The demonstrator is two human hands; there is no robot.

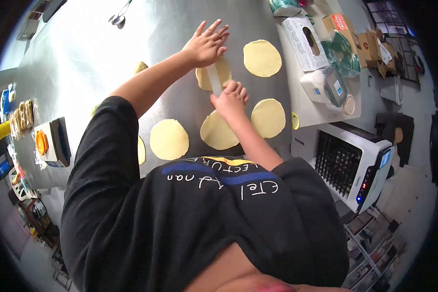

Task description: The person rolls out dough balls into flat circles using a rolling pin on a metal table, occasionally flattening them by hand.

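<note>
A white rolling pin point(213, 79) lies across a round of flattened dough point(224, 71) on the metal table. At its far end, my left hand point(205, 47) rests with fingers spread and stretched out. My right hand point(231, 100) has its fingers curled over the near end. Other flat dough rounds lie around: one at the upper right point(262, 58), one at the right point(268, 118), one partly under my right forearm point(218, 131), and one at the lower left point(169, 139). Another dough piece point(140, 67) shows partly behind my left forearm.
Metal spoons point(118, 20) lie at the far side of the metal table point(170, 97). On the right are a white tissue-like box point(305, 44), a lidded plastic container point(326, 87) and a white air cooler point(353, 163). Packaged goods point(22, 119) and a box with an orange disc point(42, 142) sit left.
</note>
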